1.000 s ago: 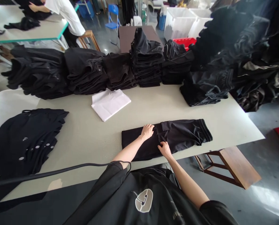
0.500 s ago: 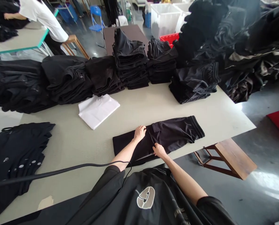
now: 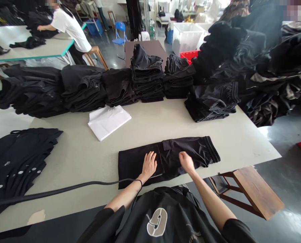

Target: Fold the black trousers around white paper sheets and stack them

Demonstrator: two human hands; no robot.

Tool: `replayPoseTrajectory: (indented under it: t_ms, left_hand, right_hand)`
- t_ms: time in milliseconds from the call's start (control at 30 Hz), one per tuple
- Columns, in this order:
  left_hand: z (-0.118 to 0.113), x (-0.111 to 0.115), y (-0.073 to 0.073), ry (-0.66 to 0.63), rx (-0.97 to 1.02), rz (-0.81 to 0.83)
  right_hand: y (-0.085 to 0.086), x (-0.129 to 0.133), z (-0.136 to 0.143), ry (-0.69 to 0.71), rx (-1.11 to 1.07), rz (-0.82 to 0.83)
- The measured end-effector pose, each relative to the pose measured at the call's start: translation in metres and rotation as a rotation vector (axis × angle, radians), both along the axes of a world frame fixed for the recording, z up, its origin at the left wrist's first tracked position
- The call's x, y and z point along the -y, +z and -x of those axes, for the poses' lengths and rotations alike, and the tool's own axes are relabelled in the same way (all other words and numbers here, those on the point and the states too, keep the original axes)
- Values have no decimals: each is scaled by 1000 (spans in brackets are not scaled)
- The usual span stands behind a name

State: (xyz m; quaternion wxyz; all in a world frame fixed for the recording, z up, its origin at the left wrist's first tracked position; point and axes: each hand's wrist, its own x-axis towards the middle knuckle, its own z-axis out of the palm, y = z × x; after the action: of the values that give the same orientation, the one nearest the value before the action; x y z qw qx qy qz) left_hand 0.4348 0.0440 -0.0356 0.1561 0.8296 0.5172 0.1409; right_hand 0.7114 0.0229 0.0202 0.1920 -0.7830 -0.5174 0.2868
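Black trousers (image 3: 175, 155) lie lengthwise near the table's front edge, waistband at the right, the leg end folded over at the left. My left hand (image 3: 149, 164) rests flat on the folded leg part with its fingers spread. Over the middle of the trousers, right of the pocket flap, is my right hand (image 3: 186, 161), its fingers curled closed; whether cloth is pinched in them is too small to tell. A black cord passes by my left wrist.
Folded black garment stacks (image 3: 83, 89) line the table's (image 3: 145, 125) far side. White sheets (image 3: 109, 122) lie before them. Dark garments (image 3: 21, 158) are fanned at the left. A wooden stool (image 3: 260, 192) stands right of the front edge. A person (image 3: 73, 28) works at another table.
My left hand has moved down and flattened on the folded leg. My right hand has shifted right along the trousers and its fingers have curled. The view has tilted up slightly.
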Motion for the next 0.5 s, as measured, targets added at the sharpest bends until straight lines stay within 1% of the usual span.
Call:
replayPoseTrajectory:
  t_ms: [33,67,100,167,233,300,367,500]
  left_hand:
    - [2,6,-3,23,-20,7]
    - [4,9,-5,43,-42,10]
    - [5,11,-7,55,-65,11]
    - [4,11,-8,60,-102,4]
    - [2,9,-7,62,-127,-9]
    - [-1,9,-6,62,-143,-25]
    - [-2,10,-5,66,-161,-41]
    - [-7,11,-6,92,-216,-31]
  right_hand:
    - [1,-2,-30,-44,38,-109]
    - [1,-4,-61,-89,84,-176]
    - [1,-5,-91,-152,136,-203]
    - [0,-8,-144,-286,223,-156]
    - [-4,-12,-183,-363,253,-9]
    - [-12,-18,-208,-385,253,147]
    - [-21,-25,-224,-359,252,252]
    - [-40,-35,-239,-170,262,342]
